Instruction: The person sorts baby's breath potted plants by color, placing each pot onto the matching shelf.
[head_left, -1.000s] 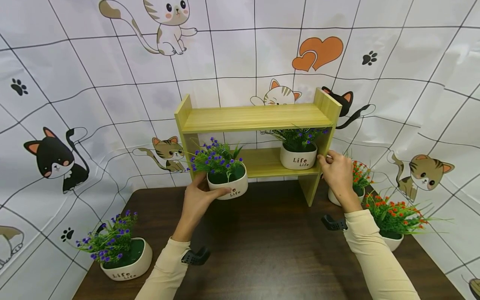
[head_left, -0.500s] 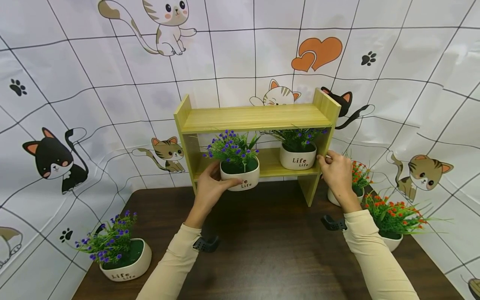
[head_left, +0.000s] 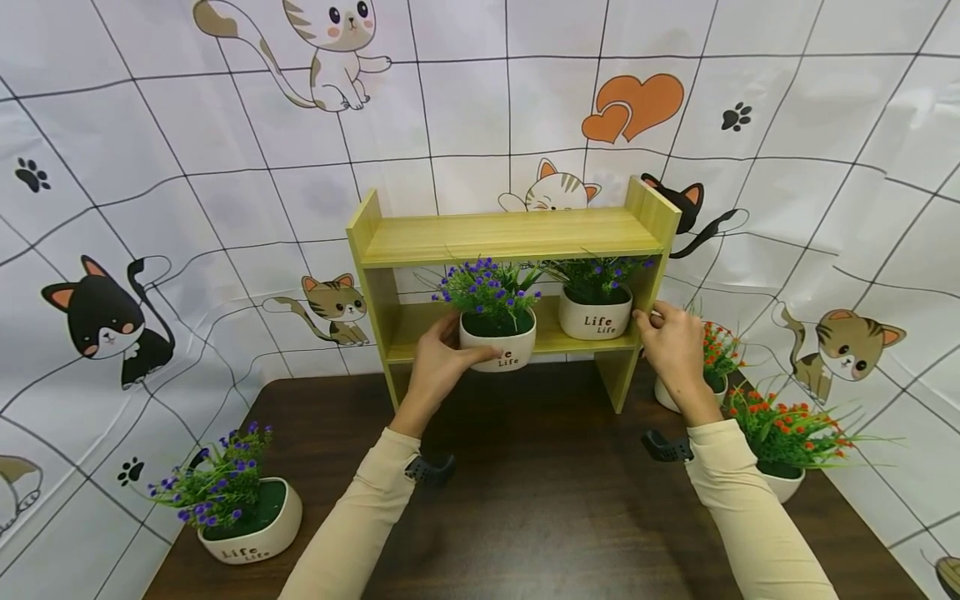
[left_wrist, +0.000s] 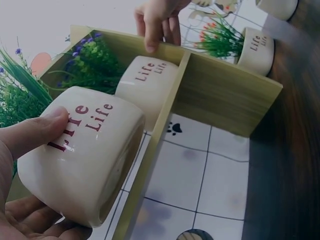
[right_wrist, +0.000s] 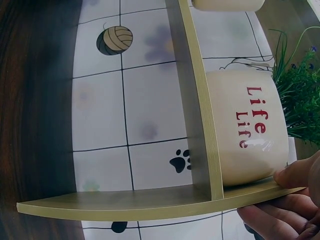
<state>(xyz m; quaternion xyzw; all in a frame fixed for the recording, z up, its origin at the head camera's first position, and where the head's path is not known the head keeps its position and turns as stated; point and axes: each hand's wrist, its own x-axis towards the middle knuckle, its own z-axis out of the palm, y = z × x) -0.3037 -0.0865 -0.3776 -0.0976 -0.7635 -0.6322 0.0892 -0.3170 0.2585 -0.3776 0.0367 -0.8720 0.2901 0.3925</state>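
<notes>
My left hand [head_left: 438,367] grips a white "Life" flowerpot [head_left: 498,343] with purple flowers, thumb across its front and fingers around its side. In the left wrist view this pot [left_wrist: 82,155] is held just in front of the lower board of a two-tier wooden shelf [head_left: 510,236]. A second purple-flowered pot [head_left: 596,317] stands on that board at the right end. My right hand [head_left: 673,346] pinches the front edge of the shelf's right side panel, thumb inside and fingers outside, as the right wrist view shows [right_wrist: 285,205].
On the dark wooden table [head_left: 525,492], another purple-flowered pot [head_left: 255,525] stands at the front left. Two pots with orange-red flowers, a nearer one [head_left: 783,479] and one behind it [head_left: 671,396], stand right of the shelf. A cat-patterned wall covering [head_left: 465,108] rises behind.
My left hand has carried its pot rightward and slightly up, from the shelf's left end to near its middle, beside the standing pot. The right hand has stayed on the side panel.
</notes>
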